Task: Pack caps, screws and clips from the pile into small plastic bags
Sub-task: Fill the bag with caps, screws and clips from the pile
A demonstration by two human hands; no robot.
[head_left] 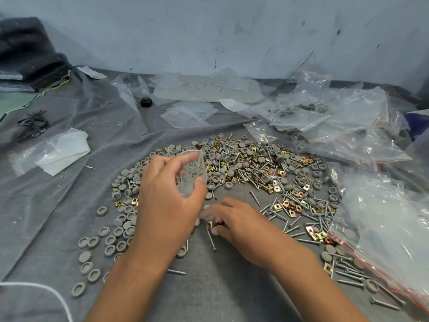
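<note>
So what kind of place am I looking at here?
Probably an informal packing spot, not a factory line: a grey cloth spread below a scuffed wall, a loose pile of hardware, and filled bags stacked at right.

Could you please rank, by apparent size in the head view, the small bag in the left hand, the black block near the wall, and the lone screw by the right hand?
1. small bag
2. lone screw
3. black block, though it lies farther away, so unsure.

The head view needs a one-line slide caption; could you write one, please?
Left hand holds a small clear bag while the right hand gathers clips from the pile.
</note>
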